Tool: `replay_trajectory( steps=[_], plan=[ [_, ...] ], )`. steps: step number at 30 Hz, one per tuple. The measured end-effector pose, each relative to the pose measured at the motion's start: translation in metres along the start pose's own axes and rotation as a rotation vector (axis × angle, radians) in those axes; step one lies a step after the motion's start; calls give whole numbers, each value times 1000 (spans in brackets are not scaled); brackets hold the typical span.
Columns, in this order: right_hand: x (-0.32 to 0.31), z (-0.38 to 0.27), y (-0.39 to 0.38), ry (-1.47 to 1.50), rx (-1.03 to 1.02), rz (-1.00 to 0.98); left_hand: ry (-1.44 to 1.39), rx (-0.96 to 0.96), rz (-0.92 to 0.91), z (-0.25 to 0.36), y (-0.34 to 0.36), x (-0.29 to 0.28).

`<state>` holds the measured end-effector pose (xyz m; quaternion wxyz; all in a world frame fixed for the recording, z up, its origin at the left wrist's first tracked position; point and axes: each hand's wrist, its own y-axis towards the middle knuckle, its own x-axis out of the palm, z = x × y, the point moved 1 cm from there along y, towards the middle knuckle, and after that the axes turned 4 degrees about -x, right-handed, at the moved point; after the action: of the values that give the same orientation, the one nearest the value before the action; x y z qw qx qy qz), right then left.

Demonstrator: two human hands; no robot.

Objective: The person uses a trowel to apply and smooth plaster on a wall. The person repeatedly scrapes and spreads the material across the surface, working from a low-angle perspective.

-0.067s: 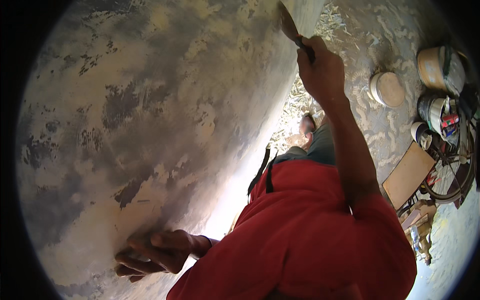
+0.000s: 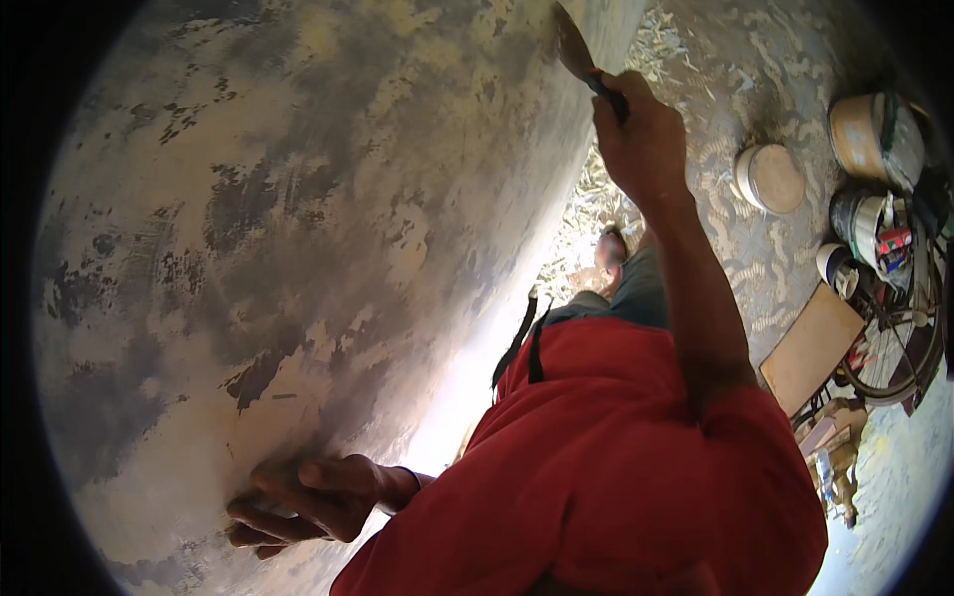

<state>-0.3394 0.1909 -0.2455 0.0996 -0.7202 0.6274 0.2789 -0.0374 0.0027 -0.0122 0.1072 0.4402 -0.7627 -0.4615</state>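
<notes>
My right hand (image 2: 641, 144) is wrapped round the dark handle of a scraper (image 2: 573, 48), with my arm reaching up and forward. The scraper's thin blade meets the wall (image 2: 397, 169) near the top of the view. Patches of grey and cream mottle that wall, and its surface is worn and flaking in places. Lower left, my left hand (image 2: 308, 502) leans on the same wall, its fingers bent but apart, with no object showing in it. A dark band circles my left wrist.
Pale flakes and scraps (image 2: 586, 233) litter the floor along the wall's foot, around my foot (image 2: 610, 248). On the patterned floor to the right stand a round lidded tub (image 2: 771, 179), a larger bucket (image 2: 860, 134), a flat brown board (image 2: 813, 350) and a spoked wheel (image 2: 899, 358).
</notes>
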Motion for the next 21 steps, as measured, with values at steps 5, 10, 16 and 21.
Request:
replay_trajectory(
  steps=[5, 10, 16, 21],
  plan=[
    [-34, -9, -10, 84, 107, -7, 18, -6, -16, -1, -5, -1],
    [18, 23, 8, 26, 14, -7, 18, 2, -24, 3, -2, 0],
    [-1, 36, 18, -31, 58, 64, 45, 62, -38, -3, 2, -4],
    [-42, -2, -14, 103, 114, -4, 116, 144, -38, 3, -1, -6]
  ],
)
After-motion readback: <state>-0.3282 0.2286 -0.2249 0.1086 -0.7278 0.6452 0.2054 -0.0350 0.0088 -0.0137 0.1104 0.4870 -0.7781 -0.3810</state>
